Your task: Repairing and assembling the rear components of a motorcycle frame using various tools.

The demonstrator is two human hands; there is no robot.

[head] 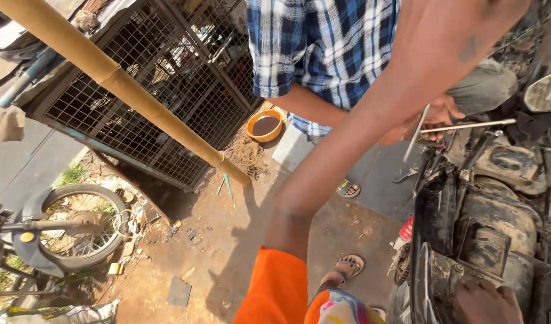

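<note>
One engine [497, 234], black with grease, sits at lower right; the right hand [486, 303] rests on its lower edge with fingers curled, holding nothing visible, while the left hand is out of view (only the forearm crosses the frame). One co-worker's hand [440, 114] grips one thin metal rod [467, 126] above the engine. One orange bowl [266, 125] on the ground holds dark liquid; one spoked wheel [77, 225] stands at far left.

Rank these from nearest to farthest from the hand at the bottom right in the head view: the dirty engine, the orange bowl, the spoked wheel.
Measured from the right hand:
1. Dirty engine, directly under and above the hand, touching.
2. Orange bowl, up and left, on the ground beside the wire cage.
3. Spoked wheel, far left edge.
</note>
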